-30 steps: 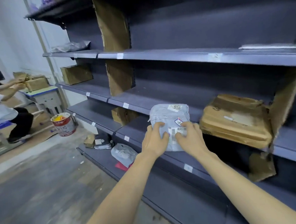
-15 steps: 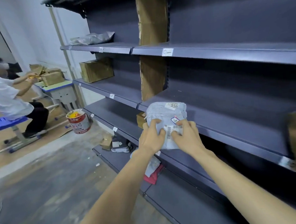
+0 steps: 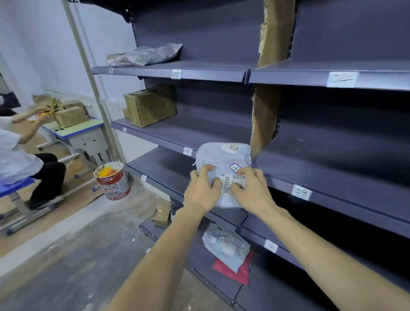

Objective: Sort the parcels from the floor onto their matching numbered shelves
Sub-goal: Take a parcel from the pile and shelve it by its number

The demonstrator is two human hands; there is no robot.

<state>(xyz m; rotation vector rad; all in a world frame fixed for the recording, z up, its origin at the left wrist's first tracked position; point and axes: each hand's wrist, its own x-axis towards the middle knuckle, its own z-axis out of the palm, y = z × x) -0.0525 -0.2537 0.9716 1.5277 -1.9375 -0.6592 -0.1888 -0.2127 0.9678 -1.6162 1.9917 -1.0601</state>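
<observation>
A grey plastic parcel [image 3: 223,159] with a barcode label and a sticker reading 950 is held in front of the dark blue shelving. My left hand [image 3: 201,192] grips its lower left part, and my right hand [image 3: 251,192] grips its lower right, fingers on the barcode label. The parcel hangs level with the shelf edge tagged 08 [image 3: 187,151], just left of the shelf tagged 09 [image 3: 301,192]. Higher up a shelf edge carries the tag 05 [image 3: 176,74].
A brown box [image 3: 150,105] and a grey bag [image 3: 143,55] lie on upper left shelves. A grey parcel [image 3: 226,245] on a red one [image 3: 234,271] lies on the bottom shelf. Cardboard dividers [image 3: 264,117] stand upright. A paint bucket [image 3: 112,181] and a seated person [image 3: 7,154] are at left.
My view has swung to the left along the shelving, and the crumpled brown parcel at right has left the frame. Both hands keep holding the grey parcel.
</observation>
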